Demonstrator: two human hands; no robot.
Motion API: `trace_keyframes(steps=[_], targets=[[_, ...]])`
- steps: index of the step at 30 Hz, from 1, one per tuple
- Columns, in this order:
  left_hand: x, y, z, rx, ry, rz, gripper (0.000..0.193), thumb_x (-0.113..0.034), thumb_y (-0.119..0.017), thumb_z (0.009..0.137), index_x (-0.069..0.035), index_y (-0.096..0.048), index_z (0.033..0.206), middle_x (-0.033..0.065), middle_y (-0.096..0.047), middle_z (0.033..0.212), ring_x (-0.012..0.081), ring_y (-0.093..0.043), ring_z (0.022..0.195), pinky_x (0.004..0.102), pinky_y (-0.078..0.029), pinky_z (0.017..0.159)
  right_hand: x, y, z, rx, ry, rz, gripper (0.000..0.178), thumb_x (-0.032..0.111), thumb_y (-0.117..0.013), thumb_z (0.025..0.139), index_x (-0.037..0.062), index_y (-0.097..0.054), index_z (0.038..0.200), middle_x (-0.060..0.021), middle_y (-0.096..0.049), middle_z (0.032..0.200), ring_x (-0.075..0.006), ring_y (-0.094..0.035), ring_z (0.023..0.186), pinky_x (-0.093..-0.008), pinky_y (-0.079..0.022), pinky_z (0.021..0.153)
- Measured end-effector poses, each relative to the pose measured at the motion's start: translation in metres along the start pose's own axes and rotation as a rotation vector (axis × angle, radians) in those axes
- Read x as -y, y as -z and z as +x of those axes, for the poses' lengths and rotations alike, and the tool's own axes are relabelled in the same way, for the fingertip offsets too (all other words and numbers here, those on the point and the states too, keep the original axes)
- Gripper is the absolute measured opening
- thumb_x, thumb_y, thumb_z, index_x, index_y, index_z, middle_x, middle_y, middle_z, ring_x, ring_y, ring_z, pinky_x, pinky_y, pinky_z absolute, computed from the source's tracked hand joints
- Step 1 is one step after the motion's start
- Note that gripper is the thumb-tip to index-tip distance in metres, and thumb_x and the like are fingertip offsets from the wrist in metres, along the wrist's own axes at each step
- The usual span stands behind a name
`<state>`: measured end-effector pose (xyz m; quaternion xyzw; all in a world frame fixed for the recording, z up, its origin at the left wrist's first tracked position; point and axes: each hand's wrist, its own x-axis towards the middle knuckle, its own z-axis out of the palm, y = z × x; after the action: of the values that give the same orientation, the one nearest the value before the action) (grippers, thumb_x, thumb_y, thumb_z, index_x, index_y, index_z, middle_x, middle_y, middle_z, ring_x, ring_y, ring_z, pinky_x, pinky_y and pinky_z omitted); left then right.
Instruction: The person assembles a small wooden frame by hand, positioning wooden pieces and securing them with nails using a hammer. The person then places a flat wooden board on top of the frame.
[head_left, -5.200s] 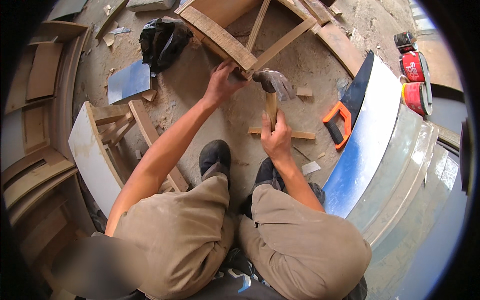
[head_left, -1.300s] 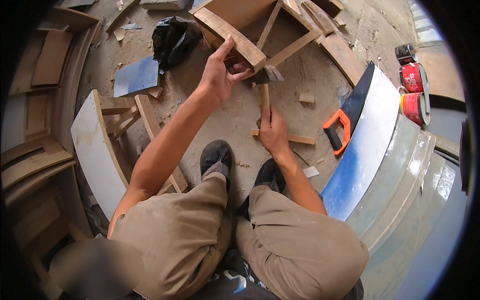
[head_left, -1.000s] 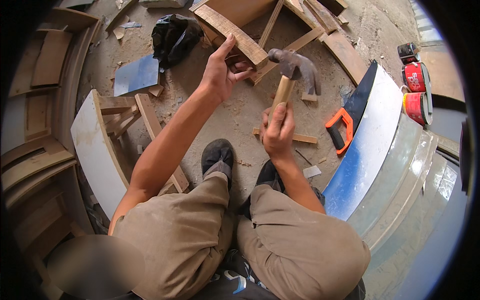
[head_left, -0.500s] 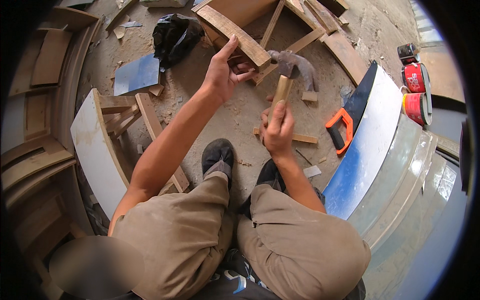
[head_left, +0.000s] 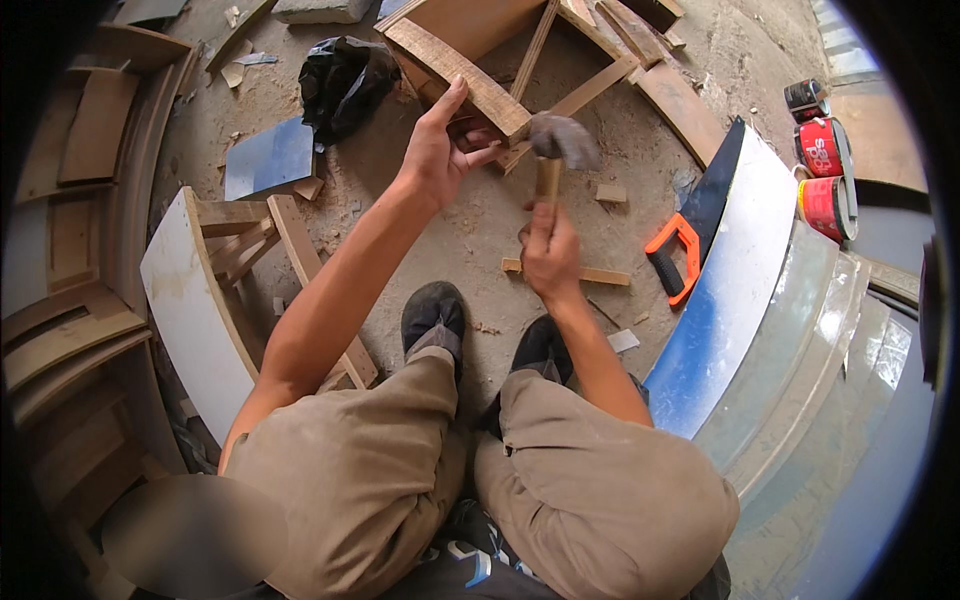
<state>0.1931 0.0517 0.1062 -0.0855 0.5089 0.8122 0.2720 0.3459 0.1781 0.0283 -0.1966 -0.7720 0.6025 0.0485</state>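
Note:
My right hand (head_left: 550,252) is wrapped round the wooden handle of a claw hammer (head_left: 548,185). The hammer's head is smeared by motion and lies right at the near end of a wooden board (head_left: 470,80); contact cannot be made out. That board forms one edge of a wooden frame (head_left: 490,25) at the top of the view. My left hand (head_left: 437,150) grips the board near this end, thumb along its upper face and fingers curled underneath. Whether a nail is there cannot be seen.
An orange-handled handsaw (head_left: 676,262) leans by a blue-and-white panel (head_left: 720,300) at right, near several cans (head_left: 822,150). Wood offcuts (head_left: 570,273) lie on the floor. A white-sided wooden frame (head_left: 195,310) stands left, with a black plastic bag (head_left: 345,85) beyond it.
The hammer has swung left, its head coming against or close to the board's end. My left hand keeps its grip on the board. The whole view has shifted slightly.

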Motion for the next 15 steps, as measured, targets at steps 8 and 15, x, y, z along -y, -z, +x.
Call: trace_keyframes(steps=[8, 15], targets=[[-0.007, 0.007, 0.004, 0.045, 0.052, -0.003, 0.053, -0.048, -0.056, 0.098, -0.001, -0.053, 0.122, 0.0148, -0.064, 0.109, 0.0229, -0.07, 0.096, 0.0405, -0.061, 0.088, 0.0, 0.02, -0.007, -0.088, -0.16, -0.024, 0.053, 0.047, -0.042, 0.105, -0.0022, -0.059, 0.097, -0.0201, -0.059, 0.066, -0.0366, -0.064, 0.063, -0.0439, -0.047, 0.059], [-0.016, 0.014, 0.004, 0.023, 0.028, 0.028, 0.054, -0.045, -0.061, 0.097, -0.002, -0.049, 0.128, 0.0139, -0.063, 0.113, 0.0247, -0.068, 0.099, 0.0433, -0.058, 0.093, -0.057, 0.058, -0.014, -0.136, 0.006, -0.421, 0.047, 0.044, -0.046, 0.104, -0.0018, -0.056, 0.098, -0.024, -0.059, 0.069, -0.0406, -0.064, 0.066, -0.0476, -0.046, 0.059]])
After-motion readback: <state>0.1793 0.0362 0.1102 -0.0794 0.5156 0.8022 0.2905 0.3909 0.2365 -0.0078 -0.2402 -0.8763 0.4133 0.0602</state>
